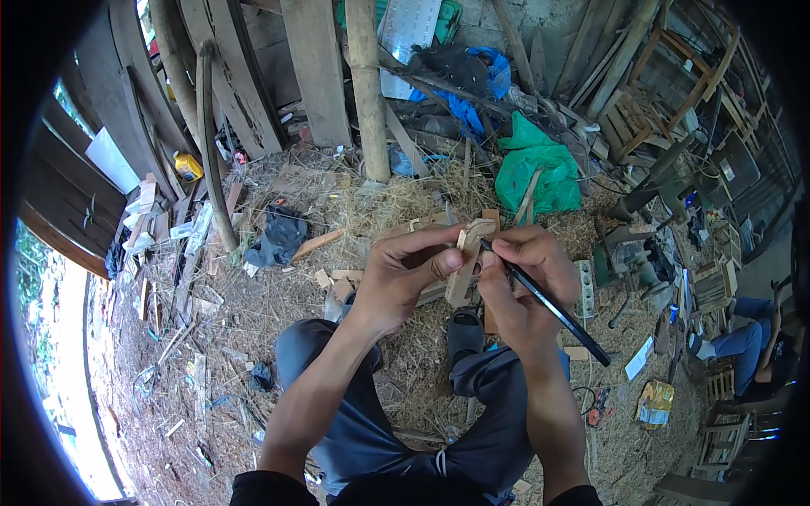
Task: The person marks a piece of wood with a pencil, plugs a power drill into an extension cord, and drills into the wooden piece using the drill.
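Note:
A small pale piece of wood (460, 267) is upright in front of me at chest level. My left hand (405, 274) grips it from the left, fingers and thumb closed on it. My right hand (527, 287) is closed on a black pen or pencil (564, 317), whose point is at the right side of the wood near its upper part. Part of the wood is hidden behind my fingers. My knees and a dark sandal (464, 329) show below.
Straw and wood scraps cover the floor (202, 329). Ahead are leaning planks (316, 84), a pole (367, 110) and green plastic (536, 173). A green metal machine (612, 261) stands right. Another person (738, 341) sits at the far right. A bright opening (67, 354) is on the left.

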`<act>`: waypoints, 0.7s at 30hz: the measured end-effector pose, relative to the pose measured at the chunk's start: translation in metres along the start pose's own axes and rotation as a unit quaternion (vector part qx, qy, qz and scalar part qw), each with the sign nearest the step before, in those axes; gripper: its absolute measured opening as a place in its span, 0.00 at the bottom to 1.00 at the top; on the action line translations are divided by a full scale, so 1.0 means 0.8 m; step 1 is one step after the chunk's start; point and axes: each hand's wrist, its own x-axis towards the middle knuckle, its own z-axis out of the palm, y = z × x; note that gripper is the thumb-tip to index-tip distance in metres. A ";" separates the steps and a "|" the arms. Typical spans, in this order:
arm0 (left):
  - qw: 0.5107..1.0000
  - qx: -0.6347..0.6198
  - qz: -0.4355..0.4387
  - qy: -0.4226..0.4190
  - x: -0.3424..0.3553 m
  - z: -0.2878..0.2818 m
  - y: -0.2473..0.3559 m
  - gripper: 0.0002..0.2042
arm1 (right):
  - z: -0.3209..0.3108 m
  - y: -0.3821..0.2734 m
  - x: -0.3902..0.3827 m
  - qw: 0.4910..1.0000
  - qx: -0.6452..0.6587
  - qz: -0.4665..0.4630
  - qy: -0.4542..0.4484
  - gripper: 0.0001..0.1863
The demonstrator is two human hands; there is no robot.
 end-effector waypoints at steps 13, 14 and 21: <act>1.000 0.013 0.008 0.006 0.002 0.004 0.002 0.16 | -0.005 0.000 0.003 1.000 -0.014 -0.022 -0.007 0.09; 1.000 0.017 0.002 0.010 0.002 0.005 0.002 0.16 | -0.006 0.000 0.004 1.000 -0.014 -0.024 -0.013 0.09; 0.999 0.033 0.000 0.018 0.001 0.003 0.000 0.17 | -0.004 0.001 0.000 1.000 0.012 0.009 -0.005 0.09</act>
